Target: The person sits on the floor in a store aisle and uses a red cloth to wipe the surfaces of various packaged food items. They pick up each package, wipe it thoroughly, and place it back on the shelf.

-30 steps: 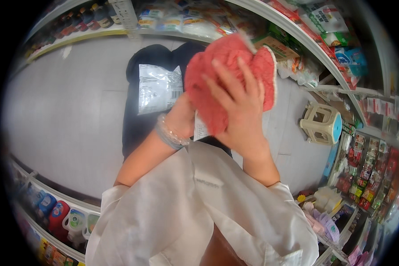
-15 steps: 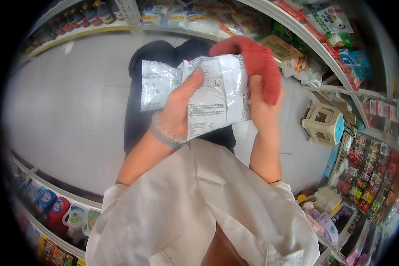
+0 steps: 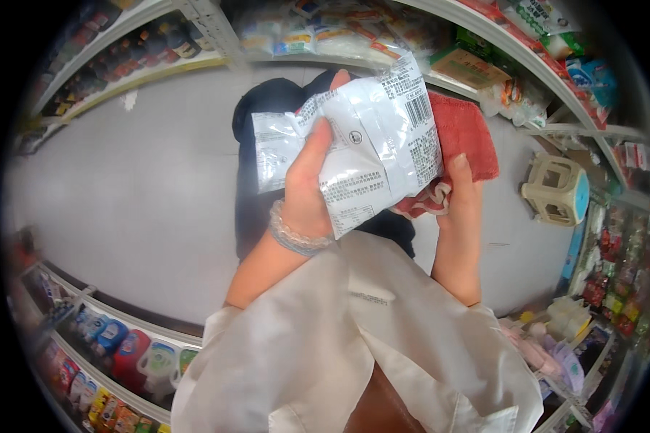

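My left hand (image 3: pixel 312 169) grips a silver-white plastic packet (image 3: pixel 372 155), printed side up, with the thumb across its face. A second, smaller-looking silver-white packet (image 3: pixel 273 148) sticks out to the left beneath it. My right hand (image 3: pixel 458 191) is closed on a red cloth (image 3: pixel 466 137), thumb on top. Part of the cloth bunches under the packet's right edge, showing a pale trim. Most of the right fingers are hidden by the cloth. Both hands are held over my dark-trousered knees (image 3: pixel 267 101).
Shelves of bottles (image 3: pixel 177 40) and bagged goods (image 3: pixel 296 40) line the far side. A beige stool (image 3: pixel 555 189) with a blue top stands on the grey floor (image 3: pixel 144 180) to the right. Detergent bottles (image 3: pixel 130 353) fill a shelf at lower left.
The red cloth has come off the top of the packet and now lies at its right side in my right hand. The packet's right end is uncovered and tilted upward.
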Motion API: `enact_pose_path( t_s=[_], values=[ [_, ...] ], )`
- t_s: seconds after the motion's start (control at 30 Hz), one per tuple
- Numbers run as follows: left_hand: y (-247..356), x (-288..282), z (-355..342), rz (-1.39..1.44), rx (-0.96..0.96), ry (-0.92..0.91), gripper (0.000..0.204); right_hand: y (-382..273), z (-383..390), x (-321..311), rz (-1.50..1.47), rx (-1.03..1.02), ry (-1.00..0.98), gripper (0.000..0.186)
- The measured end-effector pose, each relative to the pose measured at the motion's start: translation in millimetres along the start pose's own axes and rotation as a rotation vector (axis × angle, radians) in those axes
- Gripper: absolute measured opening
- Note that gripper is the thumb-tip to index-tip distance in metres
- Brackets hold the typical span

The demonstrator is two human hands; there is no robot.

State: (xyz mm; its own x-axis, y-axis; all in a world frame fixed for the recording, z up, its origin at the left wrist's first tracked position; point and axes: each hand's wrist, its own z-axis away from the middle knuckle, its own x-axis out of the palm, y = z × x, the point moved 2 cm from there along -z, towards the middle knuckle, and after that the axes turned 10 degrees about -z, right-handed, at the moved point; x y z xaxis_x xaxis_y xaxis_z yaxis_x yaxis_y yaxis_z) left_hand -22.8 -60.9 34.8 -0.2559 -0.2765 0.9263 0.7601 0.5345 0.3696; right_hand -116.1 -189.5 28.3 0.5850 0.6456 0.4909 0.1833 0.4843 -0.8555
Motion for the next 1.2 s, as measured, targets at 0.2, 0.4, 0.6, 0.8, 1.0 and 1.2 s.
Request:
enact_pose_path(
  t_s=[0.2, 0.4, 0.6, 0.8, 1.0, 1.2],
  values=[
    [-0.1, 2.4, 9.2, -0.242, -0.027, 0.124, 0.061, 5.2, -11.1, 5.3, -0.002, -0.089, 0.078, 0.040],
    [-7.4, -14.8, 16.6, -0.306, -0.062, 0.131, 0.061, -8.7, -12.2, 12.7, 0.011, -0.303, 0.054, 0.037],
    [-1.6, -15.7, 7.0, -0.405, -0.079, 0.262, 0.048, -7.6, 1.5, -3.7, 0.197, -0.227, 0.110, 0.035],
    [19.7, -14.8, -3.7, -0.455, -0.218, 0.059, 0.055, 7.2, 4.9, -33.6, -0.012, -0.004, -0.001, 0.056],
    [24.8, -23.6, -14.2, -0.631, -0.338, -0.091, 0.057, 9.3, 3.8, -34.1, 0.061, 0.097, -0.201, 0.066],
    [32.3, -19.0, -23.5, -0.908, -0.361, -0.213, 0.049, 3.8, 9.7, -29.4, 0.088, 0.083, -0.070, 0.042]
  ],
)
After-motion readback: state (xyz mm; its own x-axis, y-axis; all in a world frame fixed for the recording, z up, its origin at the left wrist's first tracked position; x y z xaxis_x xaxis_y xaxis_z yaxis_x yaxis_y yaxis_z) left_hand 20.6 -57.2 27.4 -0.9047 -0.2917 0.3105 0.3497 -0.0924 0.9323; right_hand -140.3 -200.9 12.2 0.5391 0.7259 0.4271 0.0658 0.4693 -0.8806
